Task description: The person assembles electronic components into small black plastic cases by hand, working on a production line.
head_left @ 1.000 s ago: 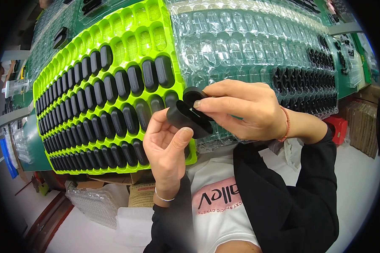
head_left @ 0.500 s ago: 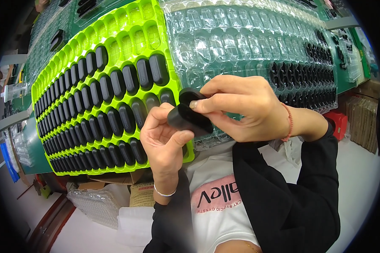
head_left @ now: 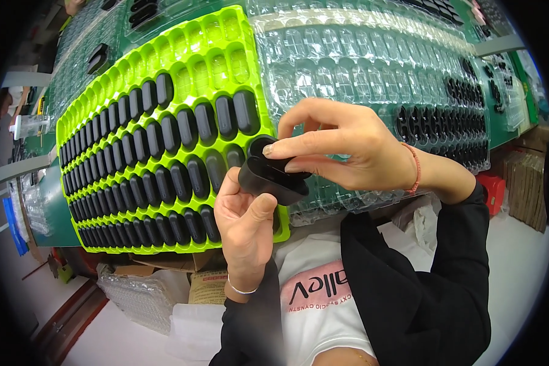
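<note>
My left hand (head_left: 247, 235) holds a small black oval case (head_left: 268, 182), with fingers behind it and the thumb at its near side. The case's rounded lid part stands raised, and its dark inside faces up and to the right. Above it, my right hand (head_left: 348, 140) has its fingertips closed on the case, one on the raised part and another at the opening. Whether a small piece is between them is too dark to tell. Just left of my hands, a lime-green tray (head_left: 229, 61) carries rows of closed black oval cases (head_left: 205, 122).
Clear plastic trays (head_left: 341, 67) lie on the green table to the right, with black oval parts (head_left: 442, 124) in their right-hand pockets. A red object (head_left: 493, 192) and stacked cardboard (head_left: 521, 177) are at the far right. Bubble wrap (head_left: 134, 296) lies below the table edge.
The view has shifted, so the tray sits farther right. My right fingers have moved over the case's opening, and the case is tilted slightly differently in my left hand.
</note>
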Available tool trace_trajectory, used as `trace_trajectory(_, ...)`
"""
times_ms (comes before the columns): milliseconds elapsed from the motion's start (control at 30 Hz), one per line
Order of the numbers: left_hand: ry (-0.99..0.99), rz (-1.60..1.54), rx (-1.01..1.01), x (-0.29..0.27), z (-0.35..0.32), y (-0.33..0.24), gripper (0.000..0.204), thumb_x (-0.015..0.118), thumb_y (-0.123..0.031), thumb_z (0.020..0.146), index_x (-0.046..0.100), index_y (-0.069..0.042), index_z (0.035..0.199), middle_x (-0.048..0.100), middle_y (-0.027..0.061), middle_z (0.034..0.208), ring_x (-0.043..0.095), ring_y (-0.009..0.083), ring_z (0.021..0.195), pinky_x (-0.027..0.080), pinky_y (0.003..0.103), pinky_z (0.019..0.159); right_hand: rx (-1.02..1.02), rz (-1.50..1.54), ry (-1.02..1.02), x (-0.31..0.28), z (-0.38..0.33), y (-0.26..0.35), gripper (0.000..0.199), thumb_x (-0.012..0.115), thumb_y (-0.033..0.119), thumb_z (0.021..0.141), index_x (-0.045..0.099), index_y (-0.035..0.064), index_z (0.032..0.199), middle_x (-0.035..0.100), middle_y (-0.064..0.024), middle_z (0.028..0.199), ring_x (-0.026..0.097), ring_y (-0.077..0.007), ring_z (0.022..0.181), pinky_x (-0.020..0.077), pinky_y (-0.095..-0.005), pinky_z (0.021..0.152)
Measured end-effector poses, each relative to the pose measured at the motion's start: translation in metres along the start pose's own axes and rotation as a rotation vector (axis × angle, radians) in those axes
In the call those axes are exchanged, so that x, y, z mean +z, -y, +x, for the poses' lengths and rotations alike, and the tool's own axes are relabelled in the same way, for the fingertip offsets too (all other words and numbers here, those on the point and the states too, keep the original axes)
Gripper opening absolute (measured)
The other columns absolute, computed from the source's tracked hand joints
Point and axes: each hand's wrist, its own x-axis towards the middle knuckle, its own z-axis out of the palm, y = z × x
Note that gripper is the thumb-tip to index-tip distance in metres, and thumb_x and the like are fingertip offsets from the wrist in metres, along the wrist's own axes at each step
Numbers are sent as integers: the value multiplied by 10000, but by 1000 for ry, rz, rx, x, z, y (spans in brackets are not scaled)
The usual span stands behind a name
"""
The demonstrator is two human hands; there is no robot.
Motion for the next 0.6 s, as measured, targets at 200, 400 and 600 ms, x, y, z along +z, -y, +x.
trace_trajectory(200,-9,12,1,-8,0,-2,325,720,-54,859,540,32,1115,656,149,1085,653,217,1010,523,370,939,93,76,64,9,3,1,194,712,43,799,705,67,991,680,-93,786,650,-258,623,509,-324,563)
trace_trajectory(400,52,-82,-60,-10,-5,-6,460,740,-99,851,518,68,1218,639,165,1145,650,242,1045,524,398,948,221,136,75,7,6,14,144,689,41,791,703,33,935,678,-123,743,663,-276,632,514,-336,573)
trace_trajectory(600,-10,-141,-161,-5,-13,-7,529,737,-149,865,485,76,1272,627,179,1180,641,273,1095,519,432,974,339,252,136,1,7,16,147,661,45,789,709,13,924,665,-137,672,659,-256,576,508,-322,557)
